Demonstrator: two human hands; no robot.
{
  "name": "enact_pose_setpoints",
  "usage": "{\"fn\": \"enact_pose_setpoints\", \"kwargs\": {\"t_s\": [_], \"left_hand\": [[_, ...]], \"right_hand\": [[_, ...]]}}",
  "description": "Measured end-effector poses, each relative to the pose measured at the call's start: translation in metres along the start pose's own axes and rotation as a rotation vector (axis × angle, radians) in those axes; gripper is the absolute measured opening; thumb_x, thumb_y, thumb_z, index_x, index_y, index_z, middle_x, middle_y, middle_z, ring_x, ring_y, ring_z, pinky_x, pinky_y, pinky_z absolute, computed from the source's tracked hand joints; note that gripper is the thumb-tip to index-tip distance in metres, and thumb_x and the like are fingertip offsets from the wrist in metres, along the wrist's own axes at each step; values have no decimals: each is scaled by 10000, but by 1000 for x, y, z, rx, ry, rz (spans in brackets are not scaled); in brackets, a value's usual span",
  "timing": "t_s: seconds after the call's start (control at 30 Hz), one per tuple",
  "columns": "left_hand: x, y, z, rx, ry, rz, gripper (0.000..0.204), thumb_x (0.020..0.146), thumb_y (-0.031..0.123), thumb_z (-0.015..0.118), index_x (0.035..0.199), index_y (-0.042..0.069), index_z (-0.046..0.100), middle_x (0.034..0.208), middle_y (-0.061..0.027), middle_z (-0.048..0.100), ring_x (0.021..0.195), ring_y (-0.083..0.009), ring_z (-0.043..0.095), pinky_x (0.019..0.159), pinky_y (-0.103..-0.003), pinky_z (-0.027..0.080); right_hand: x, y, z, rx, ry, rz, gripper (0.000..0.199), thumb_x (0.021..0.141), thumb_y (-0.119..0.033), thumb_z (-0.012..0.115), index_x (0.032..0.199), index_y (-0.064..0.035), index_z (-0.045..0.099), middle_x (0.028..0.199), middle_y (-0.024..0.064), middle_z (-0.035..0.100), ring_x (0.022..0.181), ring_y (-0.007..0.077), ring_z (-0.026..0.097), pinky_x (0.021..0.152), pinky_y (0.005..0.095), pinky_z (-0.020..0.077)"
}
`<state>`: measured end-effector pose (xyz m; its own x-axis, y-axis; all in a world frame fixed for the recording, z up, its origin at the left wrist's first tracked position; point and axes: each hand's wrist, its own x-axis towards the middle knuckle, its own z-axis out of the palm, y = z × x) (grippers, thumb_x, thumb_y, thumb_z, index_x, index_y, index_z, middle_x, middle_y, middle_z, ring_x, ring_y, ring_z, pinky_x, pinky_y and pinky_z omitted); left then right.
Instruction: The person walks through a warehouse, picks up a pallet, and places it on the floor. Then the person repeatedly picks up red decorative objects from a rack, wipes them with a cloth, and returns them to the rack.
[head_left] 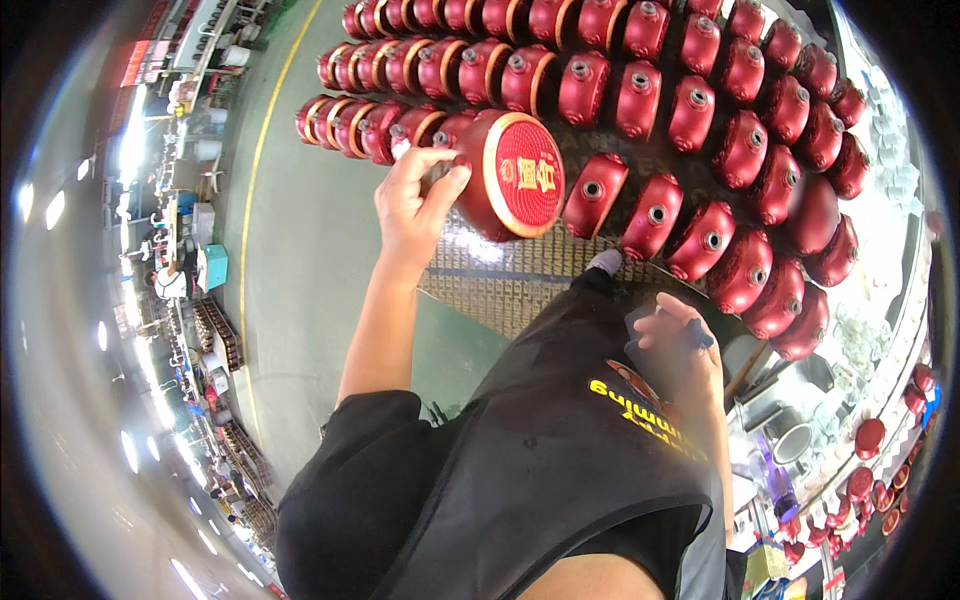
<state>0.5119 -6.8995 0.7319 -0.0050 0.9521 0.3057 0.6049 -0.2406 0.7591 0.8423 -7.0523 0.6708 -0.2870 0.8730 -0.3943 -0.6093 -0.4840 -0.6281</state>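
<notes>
My left hand (pixel 418 200) grips a round red bottle (pixel 485 170) by its neck, with thumb and fingers closed around it. The bottle is tilted, so its flat red base with a gold rim and gold raised characters faces up toward me. Its neck is hidden by my fingers. My right hand (pixel 680 335) hangs in front of my dark apron, partly smeared by motion. Its fingers look loosely spread, and something dark blue (pixel 702 335) is on or by them; I cannot make out what. Nearest to that hand is a red bottle (pixel 699 240) in the front row.
Several rows of red bottles (pixel 692 110) lie on their sides ahead, necks facing up. Below them is a brown grid-patterned surface (pixel 490 290). To the right is a white table (pixel 850 345) with clear pieces and a metal cup (pixel 792 440). A yellow line (pixel 250 230) crosses the green floor.
</notes>
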Motion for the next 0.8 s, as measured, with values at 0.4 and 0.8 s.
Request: {"fn": "enact_pose_setpoints", "kwargs": {"t_s": [0.4, 0.8], "left_hand": [[-15, 62, -21, -552, -92, -49, 203, 878, 85, 690, 1032, -16, 605, 723, 62, 527, 587, -9, 383, 533, -180, 278], [-5, 34, -9, 102, -155, 158, 151, 795, 82, 735, 913, 30, 656, 705, -59, 596, 571, -150, 519, 545, -279, 421]], "right_hand": [[33, -1, 28, 103, -112, 76, 599, 842, -185, 514, 1384, 42, 397, 1153, 193, 610, 995, 208, 587, 934, 321, 462], [30, 2, 12, 79, -62, 52, 576, 879, -233, 535, 1378, 29, 417, 1142, 190, 620, 966, 192, 597, 870, 323, 515]]}}
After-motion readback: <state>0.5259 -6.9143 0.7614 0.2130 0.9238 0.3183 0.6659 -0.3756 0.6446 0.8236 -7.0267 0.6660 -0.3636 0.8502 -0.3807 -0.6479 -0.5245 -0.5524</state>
